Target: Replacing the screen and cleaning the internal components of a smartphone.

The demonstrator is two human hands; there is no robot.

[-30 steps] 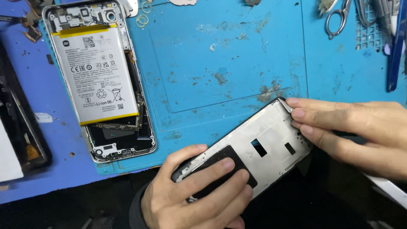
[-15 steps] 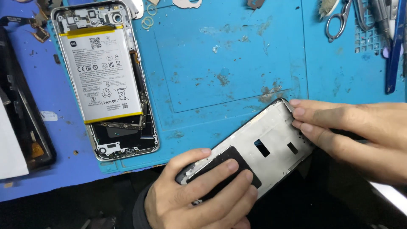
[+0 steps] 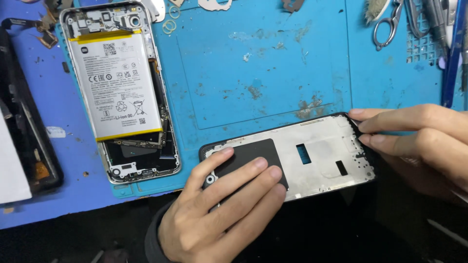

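Note:
A silver phone middle frame [image 3: 317, 156] with a black pad and two small cut-outs lies across the front edge of the blue work mat [image 3: 263, 73]. My left hand [image 3: 219, 209] presses flat on its left end, fingers spread over the black pad. My right hand [image 3: 419, 141] pinches the frame's right end at the top corner with thumb and forefinger. An opened phone [image 3: 122, 92] with a white battery and exposed boards lies face down at the mat's left.
A black phone panel [image 3: 24, 141] lies at the far left beside a white sheet. Scissors [image 3: 387, 24], tweezers and a blue tool [image 3: 452, 53] sit at the top right. Small rings and metal scraps [image 3: 170, 19] lie along the mat's far edge.
The frame has swung from a steep diagonal to nearly level along the mat's front edge. Both hands kept their hold on its ends.

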